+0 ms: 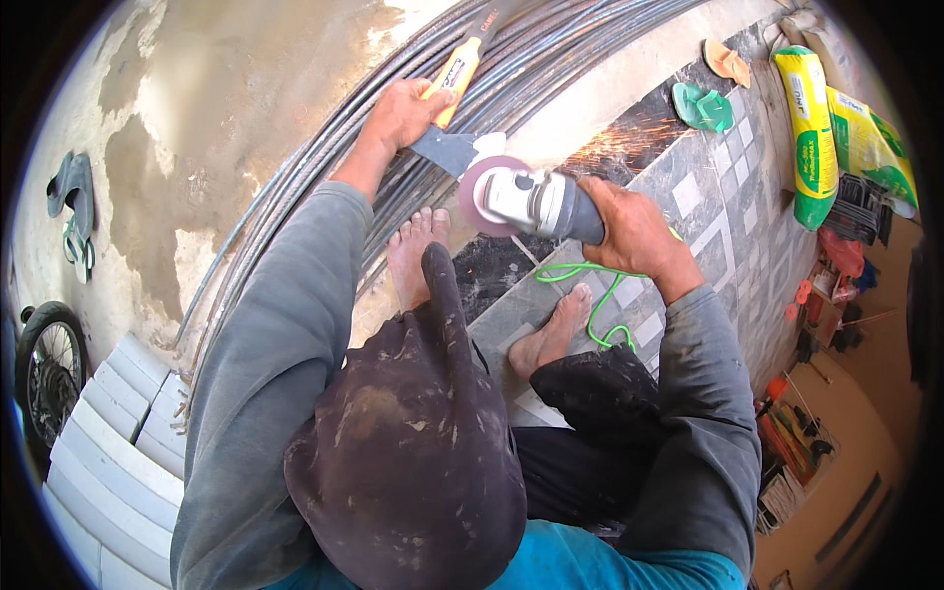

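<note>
My right hand point(639, 231) is wrapped round the body of an angle grinder point(526, 202). Its brownish disc point(474, 204) faces left, close to a flat grey metal blade point(447, 150) that sticks out below my left hand point(398, 113). Closed fingers of that hand grip a yellow-handled tool point(457, 77), whose dark end points up past the picture's top. Whether the grey blade belongs to this tool I cannot tell. Orange sparks point(629, 138) spray to the right beyond the grinder. A bright green cord point(602, 305) loops below my right hand.
Bundled steel rods point(324, 167) curve under my left arm. My bare feet point(551, 334) stand below the grinder, near patterned tiles point(688, 197). Green and orange pieces point(703, 106) lie at the far right, near yellow-green bags point(811, 138). Sandals point(74, 187) and a wheel point(51, 369) are at left.
</note>
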### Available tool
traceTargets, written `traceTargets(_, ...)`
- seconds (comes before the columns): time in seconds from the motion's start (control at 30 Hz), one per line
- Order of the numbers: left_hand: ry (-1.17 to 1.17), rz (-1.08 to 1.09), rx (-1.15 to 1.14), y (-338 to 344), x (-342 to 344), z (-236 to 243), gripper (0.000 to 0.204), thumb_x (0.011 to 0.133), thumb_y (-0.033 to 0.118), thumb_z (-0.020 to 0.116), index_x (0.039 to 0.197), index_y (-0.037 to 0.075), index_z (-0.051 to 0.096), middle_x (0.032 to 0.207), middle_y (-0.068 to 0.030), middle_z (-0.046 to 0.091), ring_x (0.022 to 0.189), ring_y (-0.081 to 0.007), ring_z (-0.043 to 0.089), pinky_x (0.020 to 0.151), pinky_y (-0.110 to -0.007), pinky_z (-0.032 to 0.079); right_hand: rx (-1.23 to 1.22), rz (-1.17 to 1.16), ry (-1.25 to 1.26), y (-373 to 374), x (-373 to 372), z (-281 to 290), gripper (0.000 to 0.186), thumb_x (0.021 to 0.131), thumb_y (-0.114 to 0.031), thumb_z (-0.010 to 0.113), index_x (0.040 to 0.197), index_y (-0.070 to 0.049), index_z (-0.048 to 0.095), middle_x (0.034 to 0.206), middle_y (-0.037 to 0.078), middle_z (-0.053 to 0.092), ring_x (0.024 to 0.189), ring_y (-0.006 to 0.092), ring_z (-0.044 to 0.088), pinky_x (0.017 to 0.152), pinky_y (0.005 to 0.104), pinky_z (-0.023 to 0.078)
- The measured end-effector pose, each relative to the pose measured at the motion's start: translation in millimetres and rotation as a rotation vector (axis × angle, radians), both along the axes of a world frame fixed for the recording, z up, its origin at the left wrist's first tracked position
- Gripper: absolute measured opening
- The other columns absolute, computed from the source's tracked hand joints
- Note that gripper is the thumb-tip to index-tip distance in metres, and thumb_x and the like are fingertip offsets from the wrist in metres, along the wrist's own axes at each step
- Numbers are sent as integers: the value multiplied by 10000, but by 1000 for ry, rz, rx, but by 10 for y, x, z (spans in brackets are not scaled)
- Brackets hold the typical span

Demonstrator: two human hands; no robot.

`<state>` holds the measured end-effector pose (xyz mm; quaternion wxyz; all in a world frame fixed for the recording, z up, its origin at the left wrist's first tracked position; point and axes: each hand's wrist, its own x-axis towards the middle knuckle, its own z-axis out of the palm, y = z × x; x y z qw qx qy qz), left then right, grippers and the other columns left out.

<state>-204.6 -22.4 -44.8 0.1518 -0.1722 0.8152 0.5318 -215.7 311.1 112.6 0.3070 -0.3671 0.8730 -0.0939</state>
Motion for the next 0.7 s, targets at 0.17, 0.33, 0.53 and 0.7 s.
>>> traceTargets(0.17, 58, -32, -41, 32, -9, -10, 525, 909, 489, 708, 1061, -10, 767, 858, -217, 747, 773, -296, 710, 772, -432, 534, 92, -133, 13, 62, -269, 49, 642, 676, -143, 749, 1278, -69, 537, 1070, 239, 705, 943, 464, 693, 820, 524, 564)
traceTargets(0.33, 28, -36, -42, -7, -27, 18, 525, 932, 498, 697, 1038, -13, 756, 801, -152, 725, 729, -212, 662, 725, -394, 515, 47, -56, -3, 82, -98, 26, 640, 683, -150, 748, 1283, -74, 540, 1062, 240, 704, 944, 461, 695, 820, 522, 561)
traceTargets(0.53, 68, -43, -44, 1, -14, -16, 509, 946, 498, 689, 1019, -2, 754, 768, -119, 711, 697, -172, 631, 691, -372, 500, 39, -196, 39, 175, -307, -3, 630, 688, -148, 749, 1280, -67, 549, 959, 244, 711, 940, 471, 694, 808, 506, 561)
traceTargets(0.7, 70, -15, -46, 17, 16, -51, 508, 949, 496, 689, 998, -8, 742, 752, -117, 698, 673, -167, 608, 669, -371, 490, 61, -62, -30, 64, -79, 89, 656, 666, -152, 767, 1277, -58, 548, 1082, 257, 694, 975, 465, 690, 820, 524, 561)
